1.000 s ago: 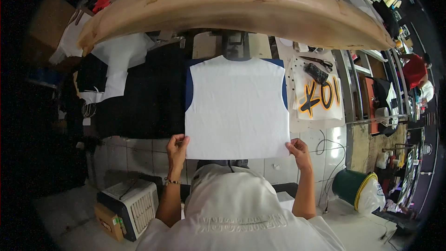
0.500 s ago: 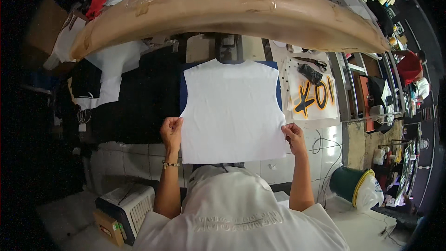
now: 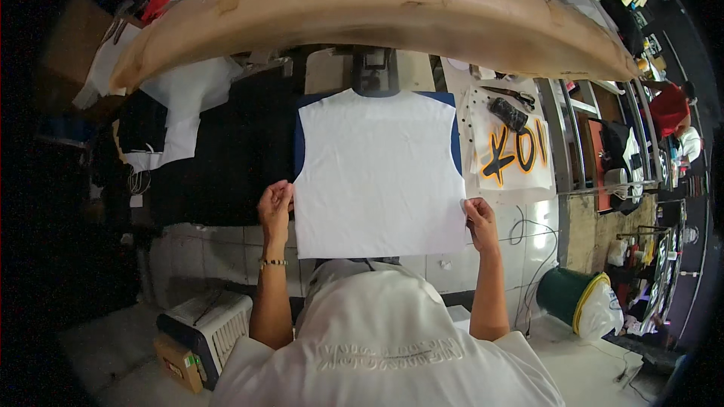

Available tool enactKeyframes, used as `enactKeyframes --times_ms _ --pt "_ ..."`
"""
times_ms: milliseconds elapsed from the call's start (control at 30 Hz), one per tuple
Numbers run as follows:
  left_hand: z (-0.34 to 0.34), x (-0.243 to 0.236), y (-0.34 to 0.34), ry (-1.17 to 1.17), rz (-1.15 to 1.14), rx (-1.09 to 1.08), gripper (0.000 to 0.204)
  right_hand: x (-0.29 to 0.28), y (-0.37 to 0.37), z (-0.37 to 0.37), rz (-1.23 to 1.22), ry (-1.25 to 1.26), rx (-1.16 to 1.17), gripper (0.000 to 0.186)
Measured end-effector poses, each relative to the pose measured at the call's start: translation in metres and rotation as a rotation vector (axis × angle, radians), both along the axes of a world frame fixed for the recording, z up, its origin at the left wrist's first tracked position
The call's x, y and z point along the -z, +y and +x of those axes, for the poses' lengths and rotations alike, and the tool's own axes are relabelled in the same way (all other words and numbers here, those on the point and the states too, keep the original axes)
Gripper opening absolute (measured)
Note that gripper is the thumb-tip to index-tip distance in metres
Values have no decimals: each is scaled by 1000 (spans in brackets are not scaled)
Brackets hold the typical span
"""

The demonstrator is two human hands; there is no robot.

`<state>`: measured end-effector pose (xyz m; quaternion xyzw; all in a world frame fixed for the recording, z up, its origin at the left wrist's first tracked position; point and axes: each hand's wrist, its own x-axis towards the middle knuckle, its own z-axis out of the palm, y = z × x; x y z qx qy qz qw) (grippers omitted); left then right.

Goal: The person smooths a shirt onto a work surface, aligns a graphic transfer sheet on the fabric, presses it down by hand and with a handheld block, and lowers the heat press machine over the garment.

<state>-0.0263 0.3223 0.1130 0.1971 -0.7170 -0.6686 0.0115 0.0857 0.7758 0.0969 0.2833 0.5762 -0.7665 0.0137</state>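
Note:
A white sleeveless shirt panel [image 3: 381, 181] lies spread over a dark blue flat board [image 3: 299, 136], its neckline at the far end and its straight hem toward me. Its lower part extends past the board on my side. At its left edge, below the armhole curve, my left hand [image 3: 277, 203] pinches the fabric. My right hand [image 3: 480, 218] grips the opposite edge a little lower, thumb and fingers closed on it. The panel looks mostly smooth between the two hands, with faint creases.
A large tan curved object [image 3: 362, 11] with clear tape spans the far side above the board. Right of the board are a printed transfer sheet [image 3: 516, 154], scissors [image 3: 509, 96] and a dark block [image 3: 507, 114]. Black cloth [image 3: 234, 151] covers the left. A green bucket [image 3: 562, 298] stands lower right.
Both hands hold on to the panel's side edges; the left has shifted slightly up and outward. The hem sits slightly farther from me, and the view has tilted a little.

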Motion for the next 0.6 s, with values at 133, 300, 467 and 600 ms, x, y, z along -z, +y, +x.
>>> enactKeyframes --times_ms 133,300,467,600 --pt "33 27 -37 -53 25 252 31 -2 5 28 -1 -121 -109 18" --pt "102 8 -30 -212 81 385 33 -8 8 69 -42 -45 -188 31" --pt "129 31 -53 -376 59 514 33 -5 -1 77 -23 -15 -149 45" --pt "129 25 -51 -424 -107 533 31 7 3 83 9 6 -155 46"
